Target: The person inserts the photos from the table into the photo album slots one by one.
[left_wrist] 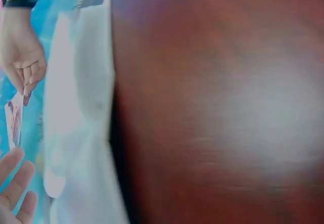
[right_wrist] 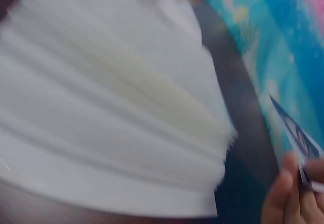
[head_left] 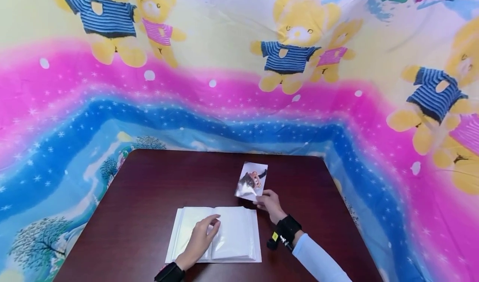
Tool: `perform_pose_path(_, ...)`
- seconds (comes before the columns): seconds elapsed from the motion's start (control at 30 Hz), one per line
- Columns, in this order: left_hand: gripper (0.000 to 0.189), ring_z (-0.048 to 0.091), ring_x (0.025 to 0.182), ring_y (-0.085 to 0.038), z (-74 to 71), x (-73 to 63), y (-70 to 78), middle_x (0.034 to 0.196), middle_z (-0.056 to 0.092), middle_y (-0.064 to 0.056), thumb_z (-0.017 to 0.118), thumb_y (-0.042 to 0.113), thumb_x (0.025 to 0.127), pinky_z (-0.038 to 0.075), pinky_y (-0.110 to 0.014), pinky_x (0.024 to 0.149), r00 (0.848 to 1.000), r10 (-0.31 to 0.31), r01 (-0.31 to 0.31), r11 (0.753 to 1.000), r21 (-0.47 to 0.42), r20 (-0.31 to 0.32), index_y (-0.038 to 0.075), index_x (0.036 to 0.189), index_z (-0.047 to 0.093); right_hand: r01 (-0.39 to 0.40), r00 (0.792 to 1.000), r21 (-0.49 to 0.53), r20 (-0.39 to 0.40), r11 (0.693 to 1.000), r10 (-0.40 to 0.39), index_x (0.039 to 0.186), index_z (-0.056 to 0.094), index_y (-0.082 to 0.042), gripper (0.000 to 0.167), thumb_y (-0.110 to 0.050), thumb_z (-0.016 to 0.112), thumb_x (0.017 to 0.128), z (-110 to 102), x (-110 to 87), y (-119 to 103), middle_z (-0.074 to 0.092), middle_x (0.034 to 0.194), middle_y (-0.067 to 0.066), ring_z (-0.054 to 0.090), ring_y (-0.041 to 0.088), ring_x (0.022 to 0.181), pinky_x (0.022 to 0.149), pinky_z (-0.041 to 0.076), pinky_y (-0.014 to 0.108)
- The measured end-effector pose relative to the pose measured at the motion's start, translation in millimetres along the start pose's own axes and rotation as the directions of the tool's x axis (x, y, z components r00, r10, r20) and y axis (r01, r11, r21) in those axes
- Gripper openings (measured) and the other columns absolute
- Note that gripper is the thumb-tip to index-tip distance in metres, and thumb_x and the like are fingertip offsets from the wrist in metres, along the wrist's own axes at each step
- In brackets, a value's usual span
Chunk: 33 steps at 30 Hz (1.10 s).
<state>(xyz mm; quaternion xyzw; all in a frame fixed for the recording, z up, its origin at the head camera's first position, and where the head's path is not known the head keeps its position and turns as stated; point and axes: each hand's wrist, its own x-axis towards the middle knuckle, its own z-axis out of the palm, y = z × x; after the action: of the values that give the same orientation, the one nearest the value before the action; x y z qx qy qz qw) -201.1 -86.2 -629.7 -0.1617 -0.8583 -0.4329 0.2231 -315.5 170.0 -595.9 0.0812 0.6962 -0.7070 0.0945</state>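
Note:
An open photo album (head_left: 235, 232) with clear-sleeved white pages lies on the table. My left hand (head_left: 201, 237) is over its left page and the centre fold, fingers loosely bent, holding nothing. To the right and beyond the album, my right hand (head_left: 272, 206) pinches a photo print (head_left: 251, 182) by its lower corner; the print shows a dark-haired figure on a pale ground. In the right wrist view the thumb and fingers grip the print (right_wrist: 298, 133) at its edge, while the album's stacked pages (right_wrist: 111, 97) fan out blurred beside them.
Both hands are over a dark reddish-brown table (head_left: 168, 178). A cloth (head_left: 224, 90) printed with teddy bears and snowflakes hangs behind and around it. Black bands (head_left: 288, 228) are strapped on both wrists, and a small black device (head_left: 273, 241) hangs from the right one.

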Motion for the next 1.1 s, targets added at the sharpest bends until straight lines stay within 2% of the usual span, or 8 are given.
perform_pose_path(0.13,0.037,0.068,0.080,-0.015,-0.2,15.1,1.3,0.100,0.069,-0.008,0.065,0.013,0.097,0.056,-0.032,0.071,0.983,-0.181,0.174,0.972,-0.159,-0.032,-0.003,0.130,0.055,0.014,0.978,0.008,0.206,1.000,-0.015,0.113,0.048,0.008,0.030,0.000,0.065,0.090,10,-24.6,2,0.070,0.088,0.014,0.070,0.022,0.078,0.077,0.057,0.038)
perform_pose_path(0.23,0.049,0.070,0.077,-0.021,-4.1,23.6,5.9,0.105,0.067,-0.016,0.063,0.017,0.098,0.054,-0.027,0.064,0.944,-0.330,0.316,0.899,-0.302,0.006,-0.003,0.138,0.044,0.017,0.955,-0.017,0.296,1.000,-0.011,0.109,0.050,0.006,0.028,-0.002,0.067,0.089,21,-38.4,5,0.070,0.087,0.010,0.070,0.020,0.077,0.076,0.057,0.036)
perform_pose_path(0.37,0.048,0.071,0.073,-0.025,-8.0,29.3,11.6,0.097,0.068,-0.021,0.067,0.011,0.094,0.051,-0.025,0.060,0.917,-0.398,0.380,0.833,-0.402,0.043,-0.007,0.133,0.046,0.007,0.940,-0.056,0.342,0.998,0.013,0.102,0.050,0.002,0.025,-0.002,0.069,0.087,31,-49.8,11,0.066,0.079,0.005,0.069,0.017,0.073,0.070,0.056,0.030)
perform_pose_path(0.53,0.032,0.069,0.067,-0.019,-7.8,28.1,13.7,0.086,0.071,-0.015,0.072,0.000,0.088,0.052,-0.022,0.060,0.916,-0.401,0.374,0.848,-0.376,0.008,-0.005,0.118,0.063,0.016,0.915,-0.129,0.401,0.992,0.037,0.099,0.050,0.000,0.025,-0.003,0.071,0.085,31,-51.9,17,0.066,0.074,0.004,0.068,0.016,0.071,0.069,0.057,0.031)
perform_pose_path(0.63,0.030,0.069,0.068,-0.017,-8.1,24.6,13.7,0.085,0.071,-0.013,0.072,0.000,0.088,0.051,-0.021,0.059,0.916,-0.401,0.374,0.855,-0.360,-0.001,-0.003,0.117,0.064,0.036,0.909,-0.147,0.415,0.989,0.028,0.105,0.052,0.001,0.027,-0.010,0.071,0.089,30,-47.1,16,0.069,0.081,0.005,0.065,0.015,0.072,0.069,0.055,0.031)
perform_pose_path(0.83,0.034,0.069,0.069,-0.021,-8.0,13.5,17.3,0.088,0.071,-0.017,0.071,0.001,0.089,0.050,-0.021,0.060,0.900,-0.430,0.418,0.815,-0.401,0.065,-0.004,0.121,0.060,0.068,0.936,-0.115,0.350,0.991,-0.024,0.110,0.057,0.003,0.030,-0.023,0.067,0.096,30,-36.3,13,0.070,0.090,0.004,0.059,0.010,0.071,0.063,0.048,0.025)
perform_pose_path(0.93,0.038,0.070,0.070,-0.025,-7.4,11.4,20.3,0.091,0.070,-0.021,0.069,0.000,0.090,0.049,-0.021,0.058,0.896,-0.436,0.430,0.808,-0.403,0.082,-0.007,0.125,0.055,0.073,0.927,-0.116,0.374,0.991,-0.025,0.108,0.056,0.004,0.026,-0.017,0.066,0.096,29,-37.2,16,0.068,0.085,0.002,0.058,0.010,0.069,0.061,0.049,0.024)
perform_pose_path(1.1,0.036,0.069,0.067,-0.029,-9.4,12.4,20.7,0.089,0.069,-0.023,0.067,-0.006,0.089,0.048,-0.021,0.057,0.908,-0.419,0.397,0.835,-0.380,0.028,-0.010,0.123,0.055,0.084,0.903,-0.130,0.429,0.988,-0.020,0.103,0.052,0.004,0.021,-0.011,0.066,0.095,31,-40.0,21,0.062,0.078,-0.001,0.058,0.012,0.068,0.060,0.051,0.025)
